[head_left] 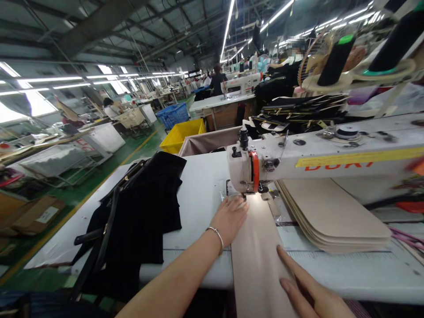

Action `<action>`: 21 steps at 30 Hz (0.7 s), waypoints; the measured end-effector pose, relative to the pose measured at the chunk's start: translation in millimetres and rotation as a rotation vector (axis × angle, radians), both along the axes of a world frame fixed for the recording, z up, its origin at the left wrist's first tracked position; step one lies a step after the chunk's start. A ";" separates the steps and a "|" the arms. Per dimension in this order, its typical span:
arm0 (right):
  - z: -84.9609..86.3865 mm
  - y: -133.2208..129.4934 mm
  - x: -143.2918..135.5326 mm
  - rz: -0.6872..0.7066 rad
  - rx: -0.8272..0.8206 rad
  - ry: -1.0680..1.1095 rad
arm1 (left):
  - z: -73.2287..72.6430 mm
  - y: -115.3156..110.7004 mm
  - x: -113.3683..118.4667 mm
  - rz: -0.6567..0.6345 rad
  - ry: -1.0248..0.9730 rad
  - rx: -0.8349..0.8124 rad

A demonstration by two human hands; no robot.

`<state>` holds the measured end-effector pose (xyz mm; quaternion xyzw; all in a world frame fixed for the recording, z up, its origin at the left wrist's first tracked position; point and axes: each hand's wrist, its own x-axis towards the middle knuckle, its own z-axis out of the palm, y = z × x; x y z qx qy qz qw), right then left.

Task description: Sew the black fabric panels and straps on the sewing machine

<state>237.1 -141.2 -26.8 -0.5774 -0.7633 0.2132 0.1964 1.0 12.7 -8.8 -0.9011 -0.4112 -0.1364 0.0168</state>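
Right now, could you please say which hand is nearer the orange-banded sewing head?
Left hand: just below the sewing head, at the left edge of the beige strip. The right hand is farther back, at the strip's right edge.

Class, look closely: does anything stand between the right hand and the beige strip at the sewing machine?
Nothing visible does: the right hand rests at the right edge of the beige strip. The black fabric lies off to the left, beyond the left hand.
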 end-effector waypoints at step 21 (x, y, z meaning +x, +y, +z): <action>-26.0 131.1 -35.5 0.221 0.609 -0.210 | 108.7 23.1 -227.4 0.614 0.047 0.142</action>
